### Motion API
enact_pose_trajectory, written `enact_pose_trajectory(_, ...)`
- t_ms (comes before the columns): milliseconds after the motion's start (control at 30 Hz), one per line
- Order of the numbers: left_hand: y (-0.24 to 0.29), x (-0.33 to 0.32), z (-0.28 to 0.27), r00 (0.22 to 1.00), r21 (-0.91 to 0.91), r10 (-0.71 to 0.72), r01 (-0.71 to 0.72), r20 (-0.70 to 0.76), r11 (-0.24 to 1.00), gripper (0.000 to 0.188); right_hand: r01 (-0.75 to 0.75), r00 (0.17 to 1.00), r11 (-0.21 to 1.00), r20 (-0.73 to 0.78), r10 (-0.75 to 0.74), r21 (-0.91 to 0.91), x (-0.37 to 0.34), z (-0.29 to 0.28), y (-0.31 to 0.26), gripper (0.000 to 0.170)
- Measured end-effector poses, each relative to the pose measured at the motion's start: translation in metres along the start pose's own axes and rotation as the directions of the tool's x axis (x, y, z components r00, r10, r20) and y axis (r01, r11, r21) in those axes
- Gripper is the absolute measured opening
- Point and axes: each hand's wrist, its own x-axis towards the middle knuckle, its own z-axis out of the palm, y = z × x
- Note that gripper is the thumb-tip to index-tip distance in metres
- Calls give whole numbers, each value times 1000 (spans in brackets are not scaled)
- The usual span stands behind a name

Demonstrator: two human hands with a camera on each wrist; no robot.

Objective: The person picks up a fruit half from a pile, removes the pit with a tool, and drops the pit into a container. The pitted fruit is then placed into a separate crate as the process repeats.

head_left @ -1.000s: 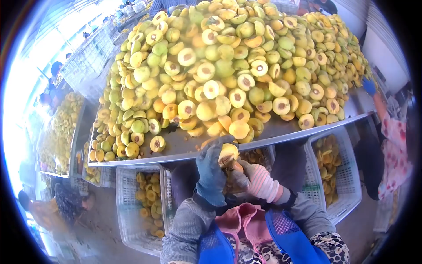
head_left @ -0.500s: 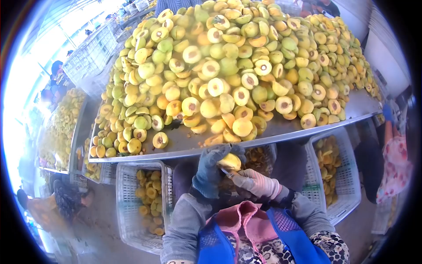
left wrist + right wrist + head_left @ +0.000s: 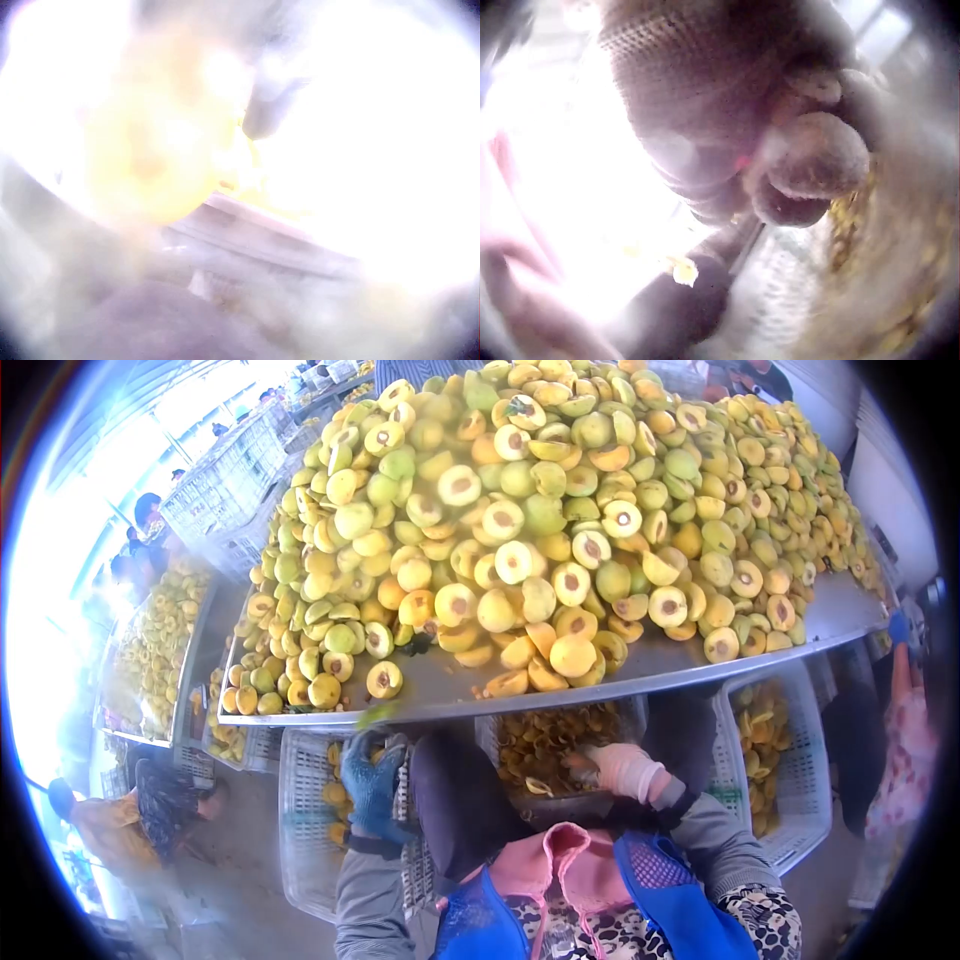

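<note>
In the head view my left hand [image 3: 372, 785], in a blue-grey glove, is over the left white crate [image 3: 305, 860], its fingers spread. A blurred green-yellow peach half [image 3: 377, 715] appears just beyond the fingertips. The washed-out left wrist view shows a large, hazy yellow peach half [image 3: 150, 161]. My right hand [image 3: 625, 772], in a striped knit glove, is low over the middle crate [image 3: 487, 732] of brown-yellow scraps [image 3: 555, 740]. Its fingers are curled round a small tool, mostly hidden by the glove. Beside it lies a pale yellow scrap [image 3: 538, 788].
A large heap of halved peaches [image 3: 560, 530] covers the metal table [image 3: 440, 680], whose raised front edge runs above the crates. Another crate [image 3: 795, 760] holding yellow halves stands right. My knees [image 3: 455, 785] flank the middle crate. Another worker's arm [image 3: 900, 680] shows at right.
Both hands worked together on a peach half by the table edge; now they are apart. The left has moved left over its crate, the right down over the scraps. The head view has shifted slightly.
</note>
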Motion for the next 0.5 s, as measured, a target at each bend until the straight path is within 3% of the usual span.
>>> enact_pose_trajectory(33, 4, 10, -2, 984, 293, 158, -127, -86, 948, 35, -32, 999, 999, -19, 33, 32, 5, -2, 1, 48)
enact_pose_trajectory(67, 9, 20, -1, 938, 563, 325, -204, -122, 801, 39, -68, 997, 996, -33, 71, 63, 6, -2, 2, 45)
enact_pose_trajectory(100, 5, 40, 12, 923, 459, 376, -303, -76, 835, 45, -107, 993, 990, -44, 111, 92, 7, -1, 4, 43)
enact_pose_trajectory(167, 37, 75, 55, 990, 258, 140, -135, -1, 957, 45, 1, 989, 995, -147, 14, 101, 15, 18, 12, 44)
enact_pose_trajectory(200, 43, 100, 73, 993, 235, -22, -6, 119, 972, 44, 54, 979, 994, -201, -33, 100, 18, 23, 14, 45)
enact_pose_trajectory(267, 4, 143, 110, 938, 160, -20, -37, 345, 986, 40, 91, 975, 984, -215, -56, 155, 14, 22, 8, 48)
enact_pose_trajectory(300, -42, 168, 131, 889, 74, 141, -191, 436, 979, 37, 88, 976, 981, -212, -50, 173, 14, 26, 9, 49)
enact_pose_trajectory(400, 15, 153, 131, 875, -164, 17, 72, 483, 984, 31, 70, 976, 978, -217, -26, 197, 3, 12, -4, 51)
enact_pose_trajectory(467, 45, 138, 128, 902, -224, -181, 284, 393, 932, 30, 83, 963, 977, -267, -28, 196, -5, -9, -17, 53)
enact_pose_trajectory(500, 68, 124, 121, 934, 19, -204, 207, 293, 978, 33, 128, 957, 959, -286, -53, 252, -7, -18, -21, 52)
